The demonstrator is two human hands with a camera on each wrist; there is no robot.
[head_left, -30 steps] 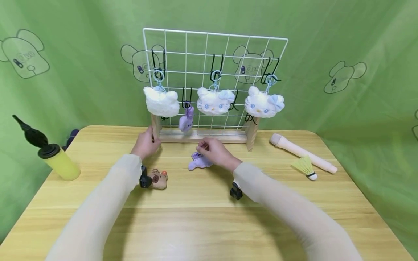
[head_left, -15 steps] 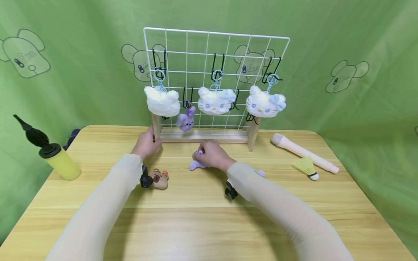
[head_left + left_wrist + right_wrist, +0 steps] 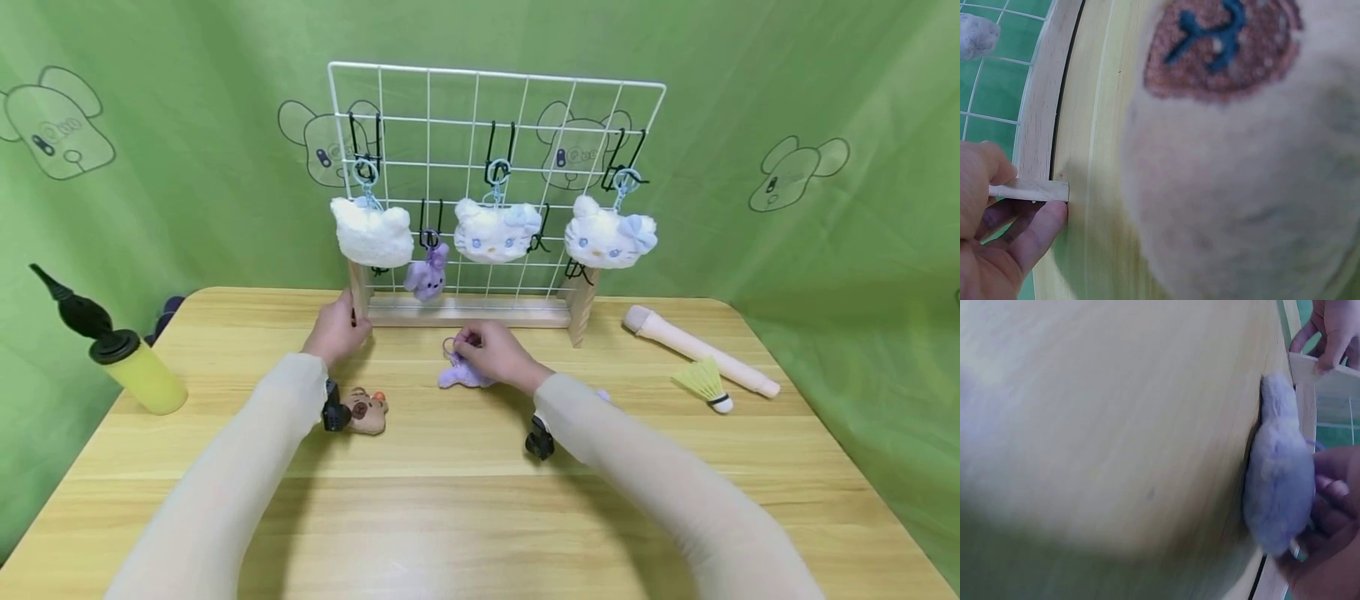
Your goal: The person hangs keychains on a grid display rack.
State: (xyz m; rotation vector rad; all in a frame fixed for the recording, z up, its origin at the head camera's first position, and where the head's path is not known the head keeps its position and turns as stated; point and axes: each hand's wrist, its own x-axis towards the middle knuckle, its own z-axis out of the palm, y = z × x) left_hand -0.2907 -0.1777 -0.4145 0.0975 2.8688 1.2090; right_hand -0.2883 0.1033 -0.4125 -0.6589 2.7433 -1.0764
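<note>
In the head view, my left hand (image 3: 336, 332) grips the left wooden leg of a white wire grid rack; its thumb and fingers lie on either side of that leg (image 3: 1035, 189) in the left wrist view. My right hand (image 3: 498, 354) pinches a lilac plush keychain (image 3: 461, 377) near its top, with its thin purple ring (image 3: 448, 346) standing up beside the fingertips. The plush rests on the table in front of the rack, its fluffy side facing the right wrist camera (image 3: 1279, 475). The right hand hides part of it.
Three white cat-face plush keychains (image 3: 497, 233) and a small purple one (image 3: 427, 277) hang from black hooks. A brown plush (image 3: 367, 414) lies by the left wrist. A yellow pump (image 3: 142, 375), pink microphone (image 3: 697, 352) and shuttlecock (image 3: 707, 385) flank them. A lilac bit (image 3: 603, 395) shows behind the right forearm.
My right hand dipped left over the lilac plush, then drew back right; the ring now stands up. The hanging purple plush turned to face forward. My left hand keeps its place.
</note>
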